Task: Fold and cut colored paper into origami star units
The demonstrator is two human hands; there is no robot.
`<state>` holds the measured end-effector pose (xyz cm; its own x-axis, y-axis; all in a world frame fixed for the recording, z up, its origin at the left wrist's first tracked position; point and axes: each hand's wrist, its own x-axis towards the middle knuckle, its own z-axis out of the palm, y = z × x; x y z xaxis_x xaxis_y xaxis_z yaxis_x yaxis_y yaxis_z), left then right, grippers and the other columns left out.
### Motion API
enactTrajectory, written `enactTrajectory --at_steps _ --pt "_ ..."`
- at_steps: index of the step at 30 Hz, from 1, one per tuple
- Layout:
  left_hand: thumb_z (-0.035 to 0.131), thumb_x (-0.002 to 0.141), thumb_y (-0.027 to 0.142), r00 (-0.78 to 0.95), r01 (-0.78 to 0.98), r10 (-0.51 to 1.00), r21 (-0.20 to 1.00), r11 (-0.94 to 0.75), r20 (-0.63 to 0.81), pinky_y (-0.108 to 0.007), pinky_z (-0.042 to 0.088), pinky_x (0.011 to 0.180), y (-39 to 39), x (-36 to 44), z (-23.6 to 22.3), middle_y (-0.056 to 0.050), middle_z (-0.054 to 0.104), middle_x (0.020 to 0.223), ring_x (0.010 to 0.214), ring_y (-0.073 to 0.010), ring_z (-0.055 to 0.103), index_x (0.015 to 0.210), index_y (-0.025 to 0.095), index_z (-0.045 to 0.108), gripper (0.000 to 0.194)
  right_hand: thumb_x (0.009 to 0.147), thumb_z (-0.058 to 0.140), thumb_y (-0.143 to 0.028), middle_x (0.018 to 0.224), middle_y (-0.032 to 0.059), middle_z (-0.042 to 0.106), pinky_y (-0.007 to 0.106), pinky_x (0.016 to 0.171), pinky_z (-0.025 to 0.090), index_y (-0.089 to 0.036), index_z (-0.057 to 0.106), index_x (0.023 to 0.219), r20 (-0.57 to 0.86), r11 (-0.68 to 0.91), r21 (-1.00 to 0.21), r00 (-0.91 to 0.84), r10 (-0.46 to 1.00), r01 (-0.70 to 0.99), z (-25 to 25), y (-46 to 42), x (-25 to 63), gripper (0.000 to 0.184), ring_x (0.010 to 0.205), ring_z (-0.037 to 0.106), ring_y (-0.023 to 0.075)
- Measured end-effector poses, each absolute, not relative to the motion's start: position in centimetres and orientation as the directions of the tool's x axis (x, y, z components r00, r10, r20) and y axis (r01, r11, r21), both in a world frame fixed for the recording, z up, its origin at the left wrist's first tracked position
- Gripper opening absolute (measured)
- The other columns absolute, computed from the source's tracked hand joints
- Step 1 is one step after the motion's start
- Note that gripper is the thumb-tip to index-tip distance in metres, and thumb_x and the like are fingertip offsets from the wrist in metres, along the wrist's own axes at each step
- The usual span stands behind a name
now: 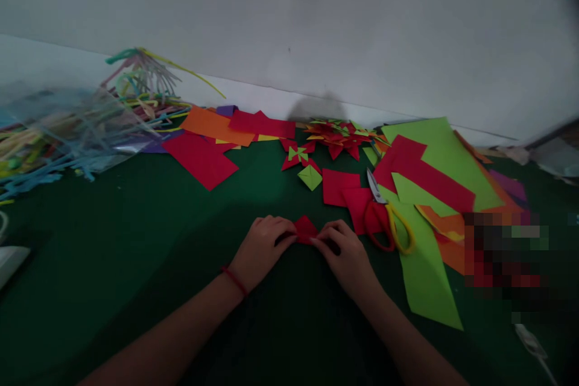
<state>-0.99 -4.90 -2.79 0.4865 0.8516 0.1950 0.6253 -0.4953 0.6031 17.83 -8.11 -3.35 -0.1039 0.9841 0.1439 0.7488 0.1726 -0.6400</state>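
Observation:
A small folded piece of red paper [306, 229] lies on the green table between my hands, its top corner pointing away from me. My left hand [266, 244] pinches its left end between thumb and fingers. At the right end my right hand [342, 250] pinches it the same way. Just beyond lies a small folded green paper square [310, 178], beside a red and green paper flower [298, 154]. To the right are two red paper squares [340, 186] and scissors [384, 217] with red and yellow handles, their blades pointing away.
Behind sits a pile of paper flowers [337, 132] near the white wall [271, 18]. Green paper sheets [427, 271] and red strips [446, 181] cover the right side. On the left are orange paper [212, 125], red paper [201, 160] and a clear bag [90, 120] with colourful pipe cleaners.

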Motion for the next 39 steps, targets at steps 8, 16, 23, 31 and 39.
enactTrajectory --at_steps 8,16,23,31,39 --pt "0.05 0.082 0.018 0.437 0.663 0.886 0.609 -0.435 0.156 -0.032 0.041 0.074 -4.9 -0.5 -3.2 0.0 0.059 0.091 0.083 -0.0163 0.055 0.089 0.02 0.053 0.008 0.08 0.054 -0.033 0.078 0.0028 0.054 0.033 0.064 0.043 -0.021 0.05 0.074 0.121 0.104 -0.604 -0.038 0.992 0.79 -3.5 -7.8 17.7 0.014 0.07 0.053 0.0177" --pt "0.048 0.083 0.014 0.435 0.678 0.889 0.598 -0.428 0.144 -0.032 0.04 0.072 -4.8 -0.2 -3.2 0.0 0.058 0.09 0.083 -0.0164 0.054 0.088 0.019 0.052 0.008 0.083 0.049 -0.029 0.077 0.0027 0.053 0.033 0.065 0.04 -0.021 0.047 0.074 0.155 0.115 -0.539 -0.036 0.987 0.834 -3.5 -7.9 17.2 0.012 0.07 0.052 0.018" --pt "0.046 0.084 0.014 0.431 0.707 0.893 0.567 -0.423 0.128 -0.032 0.039 0.073 -4.9 -0.1 -3.2 0.0 0.058 0.093 0.085 -0.0166 0.054 0.091 0.019 0.051 0.01 0.083 0.048 -0.027 0.074 0.003 0.052 0.031 0.061 0.038 -0.02 0.045 0.073 0.175 0.118 -0.479 -0.037 0.984 0.87 -3.5 -7.9 17.0 0.013 0.067 0.051 0.0174" --pt "0.042 0.086 0.017 0.473 0.793 0.862 0.338 -0.506 0.181 -0.036 0.036 0.081 -5.5 0.4 -2.8 -0.003 0.057 0.097 0.089 -0.0188 0.051 0.096 0.019 0.054 0.015 0.084 0.045 -0.028 0.087 0.0078 0.053 0.034 0.067 0.037 -0.017 0.05 0.086 0.203 0.12 -0.215 -0.075 0.976 0.969 -3.1 -8.5 15.6 0.012 0.078 0.05 0.0219" --pt "0.046 0.084 0.016 0.468 0.798 0.85 0.297 -0.524 0.242 -0.041 0.028 0.092 -5.6 0.2 -2.3 -0.003 0.056 0.094 0.091 -0.0189 0.049 0.094 0.021 0.057 0.015 0.078 0.054 -0.032 0.094 0.0071 0.053 0.037 0.073 0.038 -0.02 0.051 0.089 0.189 0.078 -0.406 0.0 0.982 0.911 -3.2 -8.3 16.1 0.016 0.086 0.049 0.0235"
